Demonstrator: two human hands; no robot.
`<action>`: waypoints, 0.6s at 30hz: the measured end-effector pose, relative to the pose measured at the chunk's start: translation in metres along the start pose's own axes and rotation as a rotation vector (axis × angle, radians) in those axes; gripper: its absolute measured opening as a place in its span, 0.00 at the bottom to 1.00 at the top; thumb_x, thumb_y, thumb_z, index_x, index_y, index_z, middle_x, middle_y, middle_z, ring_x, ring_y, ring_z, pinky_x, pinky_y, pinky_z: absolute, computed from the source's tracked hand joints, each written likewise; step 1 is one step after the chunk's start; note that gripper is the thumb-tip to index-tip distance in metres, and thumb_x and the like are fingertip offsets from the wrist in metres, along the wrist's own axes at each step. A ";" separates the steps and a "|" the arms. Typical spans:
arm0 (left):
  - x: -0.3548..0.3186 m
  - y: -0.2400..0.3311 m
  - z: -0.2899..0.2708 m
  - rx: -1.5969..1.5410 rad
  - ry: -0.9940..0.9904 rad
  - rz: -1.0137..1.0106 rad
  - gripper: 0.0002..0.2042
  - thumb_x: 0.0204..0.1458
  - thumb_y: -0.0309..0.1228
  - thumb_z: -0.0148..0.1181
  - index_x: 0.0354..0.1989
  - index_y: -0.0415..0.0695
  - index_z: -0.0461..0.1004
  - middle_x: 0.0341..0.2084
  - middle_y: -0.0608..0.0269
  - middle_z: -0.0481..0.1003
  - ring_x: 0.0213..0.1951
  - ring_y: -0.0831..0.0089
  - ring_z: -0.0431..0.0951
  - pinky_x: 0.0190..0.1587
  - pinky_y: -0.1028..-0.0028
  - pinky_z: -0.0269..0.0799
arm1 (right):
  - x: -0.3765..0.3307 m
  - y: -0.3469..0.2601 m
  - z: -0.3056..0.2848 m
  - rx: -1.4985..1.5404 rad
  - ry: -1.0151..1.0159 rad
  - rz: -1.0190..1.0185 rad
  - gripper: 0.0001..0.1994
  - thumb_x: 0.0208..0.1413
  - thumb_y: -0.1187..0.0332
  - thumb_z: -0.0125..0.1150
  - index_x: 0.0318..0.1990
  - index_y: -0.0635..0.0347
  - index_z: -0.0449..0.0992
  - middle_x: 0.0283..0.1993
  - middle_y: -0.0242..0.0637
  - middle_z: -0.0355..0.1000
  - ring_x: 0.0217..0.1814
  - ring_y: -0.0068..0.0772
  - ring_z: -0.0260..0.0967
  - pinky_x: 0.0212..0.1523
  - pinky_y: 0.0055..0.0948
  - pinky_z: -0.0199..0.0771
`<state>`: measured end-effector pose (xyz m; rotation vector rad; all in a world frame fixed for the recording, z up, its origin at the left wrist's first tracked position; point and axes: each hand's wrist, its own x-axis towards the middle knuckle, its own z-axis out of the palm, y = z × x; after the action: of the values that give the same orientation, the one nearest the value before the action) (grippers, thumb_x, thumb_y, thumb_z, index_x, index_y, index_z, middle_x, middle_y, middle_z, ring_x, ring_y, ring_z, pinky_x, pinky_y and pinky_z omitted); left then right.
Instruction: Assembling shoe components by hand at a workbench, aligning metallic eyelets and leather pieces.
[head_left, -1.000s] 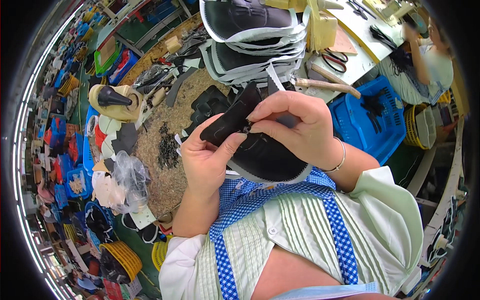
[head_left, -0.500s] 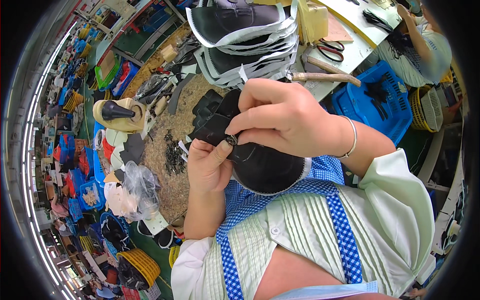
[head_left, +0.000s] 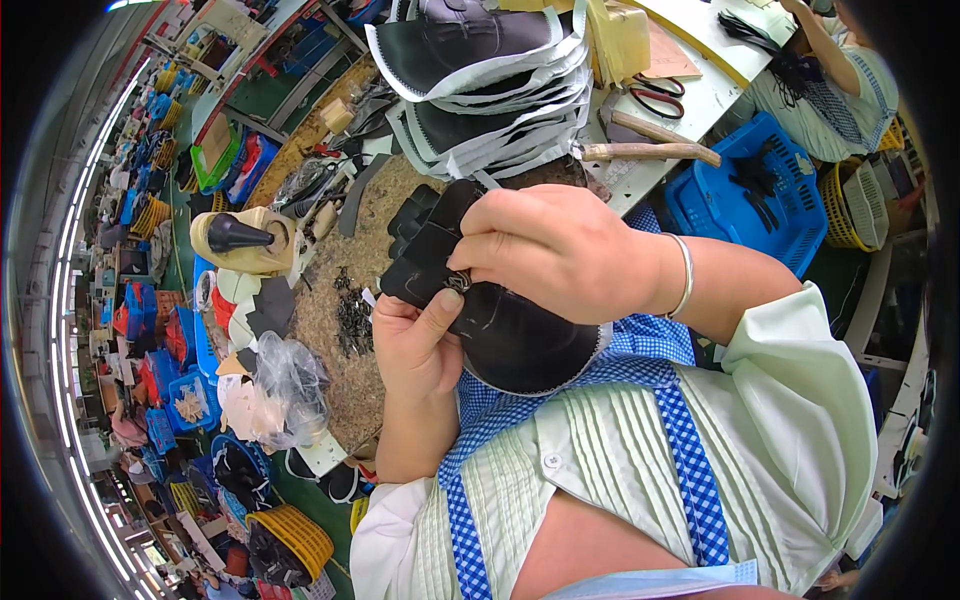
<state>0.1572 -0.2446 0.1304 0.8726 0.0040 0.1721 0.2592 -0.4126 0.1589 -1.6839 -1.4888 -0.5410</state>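
Observation:
A black leather shoe upper [head_left: 530,345] with a pale zigzag-stitched edge is between my hands, its rounded toe toward my apron. My left hand [head_left: 418,345] is closed on its left side, thumb on top. Against that thumb tip sits a small dark metal ring or buckle [head_left: 457,281]. From above, my right hand [head_left: 560,245] is closed, its fingertips pinched at the upper right beside the ring. The exact part they grip is hidden. A flat black strap-like section [head_left: 415,268] extends to the left. Beyond my hands lies a stack of similar uppers [head_left: 490,100].
A hammer [head_left: 655,150] with a wooden handle and scissors [head_left: 658,97] lie right of the stack. Black scraps [head_left: 352,320] and a clear plastic bag [head_left: 290,385] cover the left worktop. A blue basket [head_left: 750,195] stands at right, near another person [head_left: 830,100].
My right hand has tilted and dropped slightly, its fingers curled closer over the ring. The left hand keeps its hold on the shoe upper. The whole view has shifted a little.

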 end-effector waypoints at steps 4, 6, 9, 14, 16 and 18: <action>-0.001 0.005 -0.004 0.019 -0.035 0.027 0.17 0.49 0.21 0.61 0.49 0.37 0.71 0.46 0.53 0.75 0.48 0.64 0.76 0.53 0.65 0.71 | 0.004 -0.007 -0.004 0.289 0.165 0.257 0.24 0.39 0.75 0.70 0.49 0.61 0.73 0.45 0.40 0.66 0.36 0.35 0.70 0.34 0.28 0.73; -0.002 0.007 -0.006 0.006 -0.062 0.013 0.18 0.49 0.21 0.61 0.50 0.36 0.71 0.46 0.53 0.75 0.48 0.63 0.76 0.53 0.64 0.71 | 0.006 0.000 -0.010 0.263 0.187 0.291 0.25 0.43 0.76 0.70 0.52 0.61 0.71 0.47 0.38 0.68 0.39 0.29 0.70 0.46 0.25 0.70; -0.002 0.007 -0.008 -0.015 -0.066 -0.019 0.18 0.47 0.21 0.62 0.49 0.36 0.71 0.46 0.52 0.75 0.47 0.62 0.76 0.53 0.63 0.71 | 0.003 -0.002 -0.009 0.654 0.041 0.590 0.20 0.46 0.76 0.69 0.48 0.65 0.72 0.42 0.34 0.73 0.41 0.21 0.69 0.47 0.23 0.69; 0.005 0.008 -0.007 -0.004 -0.116 -0.067 0.18 0.47 0.21 0.62 0.49 0.35 0.71 0.45 0.52 0.75 0.47 0.62 0.76 0.53 0.63 0.71 | 0.014 -0.002 -0.020 0.715 -0.096 0.700 0.17 0.46 0.77 0.69 0.44 0.68 0.74 0.38 0.33 0.74 0.42 0.19 0.69 0.48 0.22 0.68; 0.005 0.007 -0.008 0.002 -0.107 -0.073 0.18 0.47 0.21 0.62 0.49 0.35 0.71 0.45 0.52 0.75 0.47 0.62 0.76 0.53 0.63 0.72 | 0.013 0.000 -0.016 0.754 -0.073 0.709 0.16 0.46 0.77 0.69 0.44 0.68 0.73 0.38 0.33 0.73 0.40 0.19 0.69 0.46 0.22 0.69; 0.008 0.008 -0.001 -0.073 -0.083 -0.092 0.17 0.47 0.18 0.61 0.48 0.34 0.72 0.45 0.51 0.76 0.47 0.63 0.77 0.52 0.64 0.72 | 0.010 -0.001 -0.012 0.694 0.031 0.677 0.16 0.46 0.77 0.69 0.43 0.66 0.73 0.38 0.33 0.72 0.39 0.21 0.69 0.45 0.23 0.69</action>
<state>0.1639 -0.2373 0.1367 0.8049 -0.0391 0.0494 0.2623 -0.4158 0.1741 -1.4587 -0.8377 0.2914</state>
